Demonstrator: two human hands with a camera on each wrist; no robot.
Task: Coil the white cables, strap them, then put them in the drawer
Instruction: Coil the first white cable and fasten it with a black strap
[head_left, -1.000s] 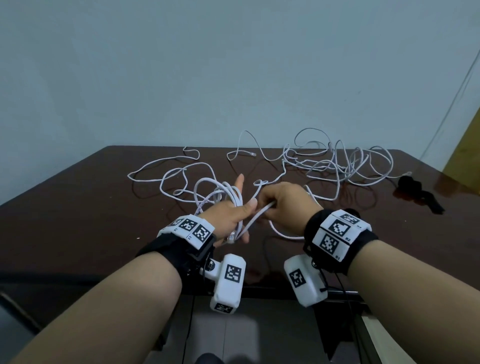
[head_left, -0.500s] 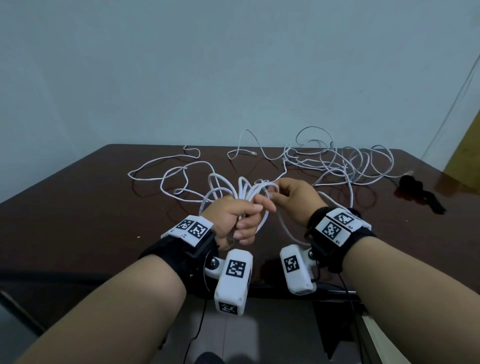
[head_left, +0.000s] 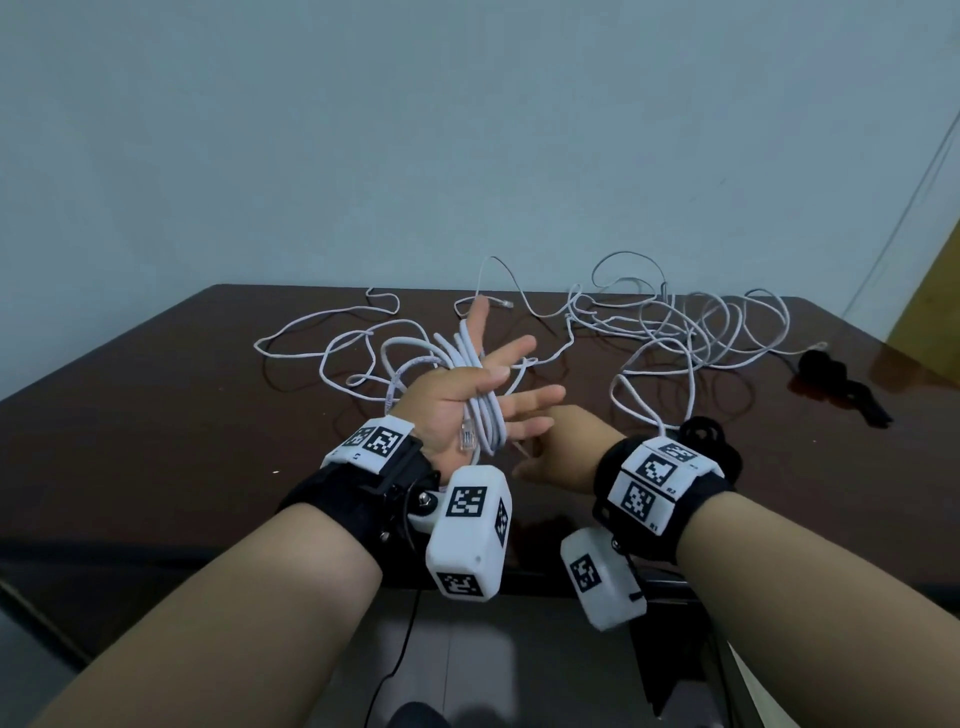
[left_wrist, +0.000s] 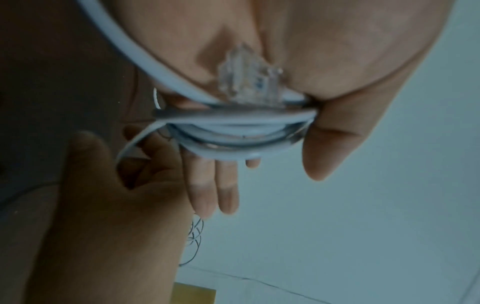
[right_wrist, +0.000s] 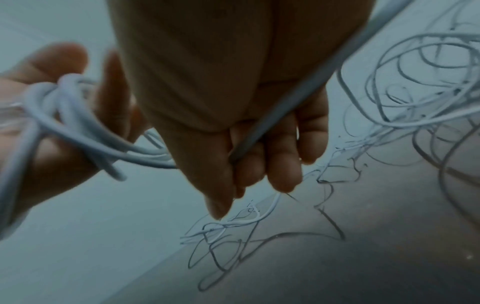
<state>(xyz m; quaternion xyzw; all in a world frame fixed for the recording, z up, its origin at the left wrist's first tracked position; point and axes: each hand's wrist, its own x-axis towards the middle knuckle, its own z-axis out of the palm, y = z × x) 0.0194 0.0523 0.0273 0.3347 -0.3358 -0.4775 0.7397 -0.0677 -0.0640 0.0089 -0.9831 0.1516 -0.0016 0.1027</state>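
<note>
My left hand (head_left: 493, 384) is palm up with its fingers spread straight, and the thumb lies across a coil of white cable (head_left: 483, 410), pinning it to the palm. The cable's clear plug (head_left: 469, 444) rests near the wrist. In the left wrist view the coil (left_wrist: 233, 127) and plug (left_wrist: 246, 82) fill the palm. My right hand (head_left: 561, 447) sits just below the left fingers. Its fingers (right_wrist: 259, 164) curl round one strand of the same cable (right_wrist: 298, 102). The uncoiled length trails to the dark table (head_left: 156, 415).
A large tangle of white cable (head_left: 701, 332) lies at the back right of the table, with looser loops (head_left: 337, 338) at the back left. Black straps (head_left: 831, 374) lie at the right edge. Another black looped item (head_left: 701, 431) sits behind my right wrist.
My left hand has gone from a fist round the loops to spread fingers, palm up. My right hand has dropped from beside the coil to below the left fingers, still holding the strand.
</note>
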